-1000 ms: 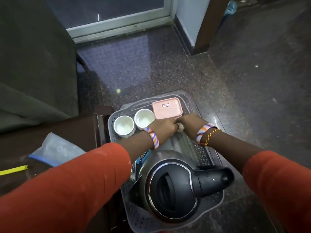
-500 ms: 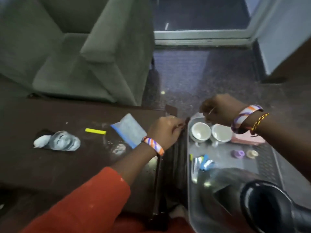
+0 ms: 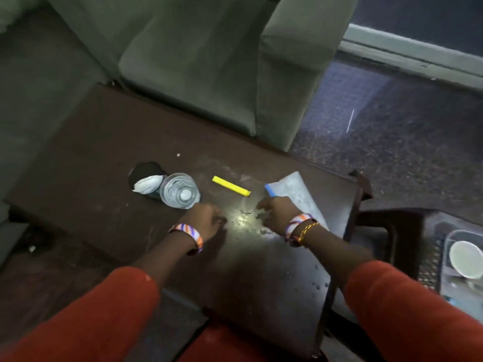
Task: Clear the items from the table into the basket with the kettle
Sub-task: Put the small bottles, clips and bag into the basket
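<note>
Both hands, left (image 3: 206, 218) and right (image 3: 274, 211), are hovering loosely curled, holding nothing; grab the stick (image 3: 231, 189) gently, avoiding the cup (image 3: 179, 190).

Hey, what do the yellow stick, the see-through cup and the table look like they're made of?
Yellow stick: likely plastic, judging by its uniform bright colour and smooth matte surface. Cup: clear plastic or glass, transparent with ringed ridges; which one is hard to tell. Table: seemingly dark brown wood with a worn semi-gloss finish, with a glare patch and pale smudges between the hands.
</note>
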Available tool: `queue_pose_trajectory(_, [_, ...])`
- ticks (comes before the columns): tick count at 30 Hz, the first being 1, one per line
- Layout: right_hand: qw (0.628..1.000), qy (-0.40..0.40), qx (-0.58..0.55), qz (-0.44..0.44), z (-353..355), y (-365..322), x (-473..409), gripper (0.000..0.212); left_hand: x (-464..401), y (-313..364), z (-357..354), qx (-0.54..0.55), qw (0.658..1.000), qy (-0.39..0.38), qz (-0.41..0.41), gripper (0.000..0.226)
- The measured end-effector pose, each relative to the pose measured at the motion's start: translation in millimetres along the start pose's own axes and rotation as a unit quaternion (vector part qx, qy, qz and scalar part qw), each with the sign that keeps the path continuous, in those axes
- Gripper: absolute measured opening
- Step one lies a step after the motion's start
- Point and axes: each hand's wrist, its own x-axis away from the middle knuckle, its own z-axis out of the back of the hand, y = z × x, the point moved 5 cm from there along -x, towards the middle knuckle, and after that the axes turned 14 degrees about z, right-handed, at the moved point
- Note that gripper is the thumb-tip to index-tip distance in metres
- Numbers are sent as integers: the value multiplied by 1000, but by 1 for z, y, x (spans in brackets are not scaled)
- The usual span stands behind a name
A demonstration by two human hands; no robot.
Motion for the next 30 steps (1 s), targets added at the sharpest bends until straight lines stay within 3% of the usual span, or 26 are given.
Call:
queue_pose_trajectory(3, [997, 56, 42, -40, -38, -5, -35, 59, -26, -7, 5, -31, 999, -19, -23, 29])
queue_pose_trajectory(6, [967, 171, 77, -171, -52, 8, -44, 63, -41, 4, 5, -38, 997, -27, -54, 30])
queue_pose_trajectory(10, [932, 184, 85, -301, -68, 50, -27, 57, -46, 14, -12, -57, 991, -71, -97, 30])
queue_pose_trajectory(18, [951, 101, 156, -246, -79, 66, -8, 57, -43, 2, -35, -122, 978, -116, -121, 34])
queue_pose_trajectory(24, [947, 122, 133, -264, -96, 57, 6, 58, -83, 29, -24, -197, 974, 28, -113, 57])
queue_pose_trajectory(28, [949, 145, 102, -259, -103, 46, 11, 62, -86, 37, -27, -316, 938, 64, -126, 38])
queue_pose_trajectory(30, [951, 150, 100, -252, -105, 40, 15, 72, -77, 37, -35, -319, 936, 56, -136, 33])
